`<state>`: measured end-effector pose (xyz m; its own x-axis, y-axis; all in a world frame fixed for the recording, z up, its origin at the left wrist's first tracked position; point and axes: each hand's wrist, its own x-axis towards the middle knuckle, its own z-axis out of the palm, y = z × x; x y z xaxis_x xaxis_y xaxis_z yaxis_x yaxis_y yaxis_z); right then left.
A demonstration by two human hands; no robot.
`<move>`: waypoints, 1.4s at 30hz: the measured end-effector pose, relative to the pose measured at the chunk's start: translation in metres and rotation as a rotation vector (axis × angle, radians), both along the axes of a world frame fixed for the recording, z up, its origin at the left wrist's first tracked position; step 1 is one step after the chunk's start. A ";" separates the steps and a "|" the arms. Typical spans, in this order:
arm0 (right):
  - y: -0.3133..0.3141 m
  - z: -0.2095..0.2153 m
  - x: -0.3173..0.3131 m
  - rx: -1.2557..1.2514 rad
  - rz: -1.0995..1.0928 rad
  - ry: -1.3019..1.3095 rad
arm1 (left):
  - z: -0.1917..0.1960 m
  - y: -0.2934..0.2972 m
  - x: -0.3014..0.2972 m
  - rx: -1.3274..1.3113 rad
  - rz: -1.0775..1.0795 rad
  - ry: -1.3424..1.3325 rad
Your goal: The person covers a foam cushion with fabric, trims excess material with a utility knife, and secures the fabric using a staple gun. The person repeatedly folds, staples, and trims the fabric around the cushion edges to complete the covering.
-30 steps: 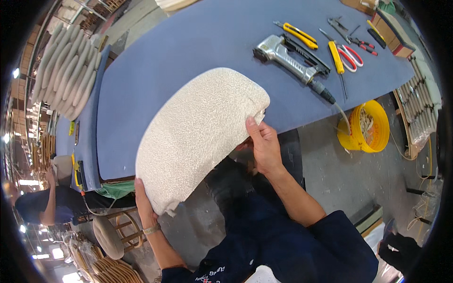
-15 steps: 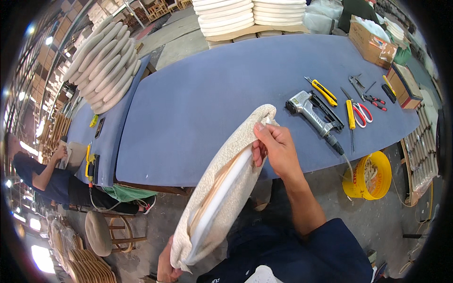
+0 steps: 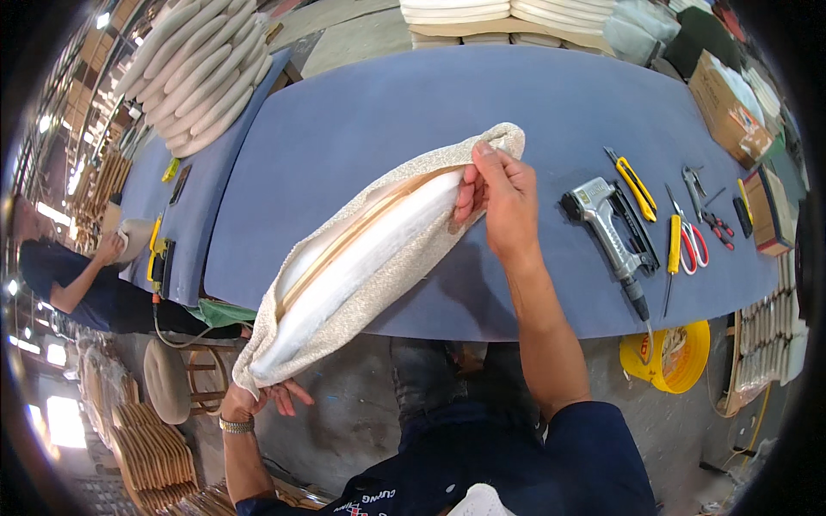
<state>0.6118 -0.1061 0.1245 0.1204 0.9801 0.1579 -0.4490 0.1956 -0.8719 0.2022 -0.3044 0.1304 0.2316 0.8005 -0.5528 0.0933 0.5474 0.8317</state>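
A padded seat cushion [image 3: 370,249] with a beige woven fabric cover is held tilted over the table's near edge. Its open side faces me, showing white padding and the edge of a thin wooden board. At the upper right end, my right hand [image 3: 508,198] is closed, pinching the folded fabric between thumb and fingers. My left hand [image 3: 262,401] bears the lower left end, several fingers stretched out beneath it; its thumb is hidden. A grey staple gun [image 3: 609,236] lies to the right of my right hand.
On the blue table [image 3: 344,112] lie a yellow cutter [image 3: 635,187], a yellow-handled screwdriver [image 3: 674,245], red-handled scissors [image 3: 693,245] and pliers [image 3: 718,230]. A yellow bucket [image 3: 701,357] stands below right. Stacked cushions [image 3: 202,69] rise at left, where another person [image 3: 69,275] works.
The cushion has swung to a flatter tilt, its lower end rising and moving left with my left hand. That hand's fingers have spread out. My right hand keeps its pinch.
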 end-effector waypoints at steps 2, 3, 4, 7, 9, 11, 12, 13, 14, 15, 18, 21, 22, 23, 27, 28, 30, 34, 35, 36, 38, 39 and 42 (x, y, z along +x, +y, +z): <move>0.010 0.001 -0.007 0.007 -0.026 -0.019 | 0.007 0.007 -0.009 0.040 -0.118 0.120; 0.009 -0.002 -0.010 0.003 -0.045 -0.040 | 0.002 0.011 -0.007 0.247 -0.199 0.295; 0.009 -0.006 -0.007 -0.002 -0.071 -0.079 | 0.000 0.029 0.008 0.461 -0.266 0.489; 0.008 -0.006 0.004 -0.011 -0.115 -0.065 | 0.009 0.099 0.047 0.591 -0.395 0.617; 0.016 -0.001 -0.001 0.008 -0.102 -0.051 | -0.015 0.144 0.065 0.654 -0.355 0.179; 0.013 0.002 -0.006 0.005 -0.106 -0.048 | -0.040 0.188 0.095 0.571 -0.433 -0.161; 0.002 0.001 -0.007 -0.042 -0.130 -0.055 | -0.052 0.203 0.115 0.505 -0.480 -0.351; -0.003 0.006 -0.009 -0.060 -0.150 -0.069 | -0.058 0.224 0.138 0.490 -0.531 -0.321; -0.002 0.008 -0.013 -0.069 -0.147 -0.065 | -0.060 0.240 0.156 0.485 -0.566 -0.265; -0.003 0.007 -0.016 -0.099 -0.136 -0.028 | -0.059 0.247 0.169 0.470 -0.613 -0.204; -0.009 0.019 -0.032 -0.169 -0.166 -0.053 | -0.075 0.242 0.199 0.374 -0.469 -0.493; -0.012 0.057 -0.060 -0.192 -0.015 -0.123 | -0.054 0.216 0.177 0.179 -0.350 -0.571; -0.008 0.061 -0.068 -0.158 -0.013 -0.050 | -0.046 0.214 0.167 0.096 -0.335 -0.563; -0.006 0.062 -0.071 -0.113 -0.013 0.015 | -0.037 0.214 0.158 0.023 -0.337 -0.554; 0.013 0.064 -0.073 -0.114 -0.083 0.104 | 0.000 0.246 0.140 -0.161 -0.357 -0.495; 0.016 0.058 -0.075 -0.211 -0.131 0.083 | 0.008 0.254 0.140 -0.165 -0.380 -0.467; 0.016 0.048 -0.077 -0.411 -0.235 0.036 | 0.026 0.265 0.142 -0.083 -0.458 -0.391; -0.004 0.056 -0.073 -0.813 -0.077 -0.190 | 0.008 0.263 0.150 0.296 -0.667 0.027; -0.005 0.060 -0.079 -0.853 -0.066 -0.418 | 0.002 0.268 0.155 0.305 -0.682 0.013; -0.004 0.057 -0.079 -0.777 -0.089 -0.437 | 0.000 0.279 0.164 0.314 -0.699 0.001; -0.009 0.044 -0.081 -0.636 -0.130 -0.471 | -0.001 0.286 0.176 0.230 -0.716 -0.031; -0.011 0.036 -0.083 -0.588 -0.109 -0.374 | 0.001 0.295 0.183 0.166 -0.714 -0.039; -0.014 0.017 -0.095 -0.478 -0.178 -0.318 | -0.004 0.305 0.190 0.040 -0.707 -0.060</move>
